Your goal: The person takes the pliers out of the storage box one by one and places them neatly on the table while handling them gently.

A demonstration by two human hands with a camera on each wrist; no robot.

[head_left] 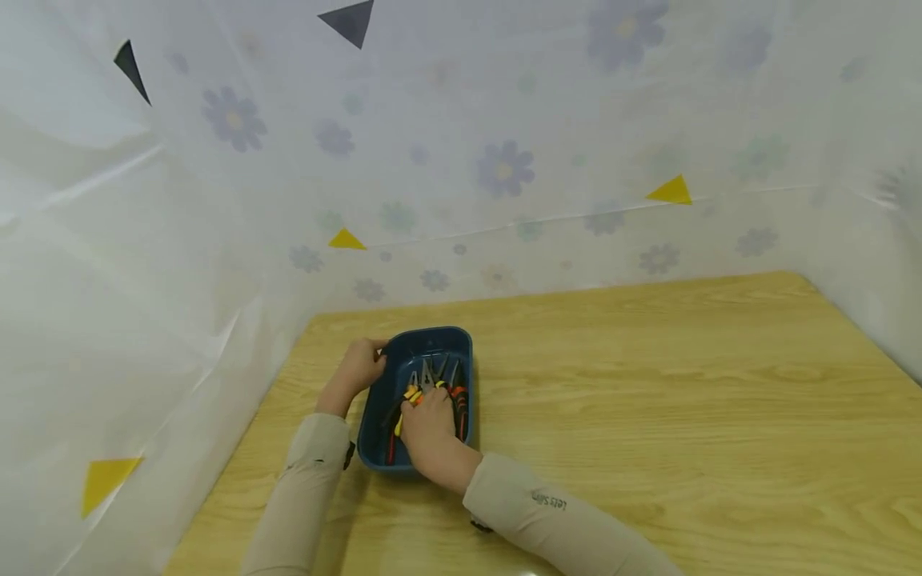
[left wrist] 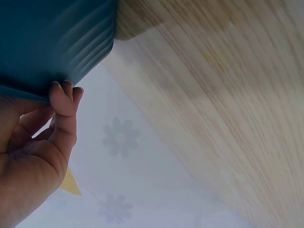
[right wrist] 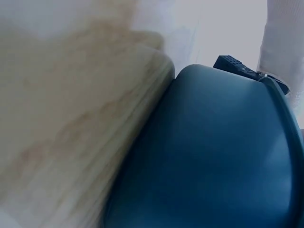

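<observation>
A dark blue plastic bin (head_left: 366,436) stands on the table and holds several pliers with red, orange, yellow and black handles. At its far left corner my left hand (head_left: 358,366) pinches the rim; in the left wrist view, the fingertips of that left hand (left wrist: 42,147) press the bin's ribbed outer wall (left wrist: 57,42). My right hand (head_left: 432,432) reaches inside and grips pliers (head_left: 428,374), whose metal jaws point away from me. Its fingertips are hidden beneath the hand. Another pair of pliers (head_left: 460,396) lies along the right wall. In the right wrist view, the bin's outer wall (right wrist: 204,152) hides the hand.
The wood-grain table (head_left: 648,400) extends to the right of the bin. Behind it hangs a pale, flower-patterned sheet (head_left: 504,216) with yellow and dark triangles; translucent sheeting (head_left: 166,320) stands close on the left. A dark wrist strap buckle (right wrist: 237,66) shows beyond the bin.
</observation>
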